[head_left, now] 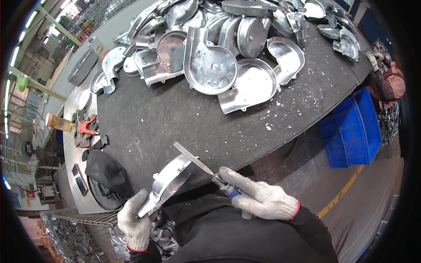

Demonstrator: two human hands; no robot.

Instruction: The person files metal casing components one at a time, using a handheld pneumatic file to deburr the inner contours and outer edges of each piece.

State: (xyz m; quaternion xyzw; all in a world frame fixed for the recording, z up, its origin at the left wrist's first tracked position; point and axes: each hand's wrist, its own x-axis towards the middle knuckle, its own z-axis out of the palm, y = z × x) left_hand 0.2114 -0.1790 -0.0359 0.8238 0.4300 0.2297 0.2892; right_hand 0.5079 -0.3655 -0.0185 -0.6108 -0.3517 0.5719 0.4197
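Observation:
My left hand (pixel 135 221), in a white knit glove with a red cuff, is closed on the lower end of a silver metal blower housing (pixel 170 179), tilted edge-on at the table's near edge. Gloved the same way, my right hand (pixel 263 197) grips the blue and grey handle of a flat metal file (pixel 193 158). Its forefinger stretches along the handle. The file's blade points up and left, crossing in front of the housing's upper end; whether they touch I cannot tell. Similar castings, such as a snail-shaped housing (pixel 211 65), are heaped across the table's far side.
Metal chips dot the dark tabletop (pixel 171 118). At the left lie a black cap (pixel 107 173), a phone (pixel 80 179), red-grey gloves (pixel 86 130) and a jar (pixel 59 122). Blue bins (pixel 351 131) stand right of the table, near another person (pixel 388 81). More castings lie below my left hand.

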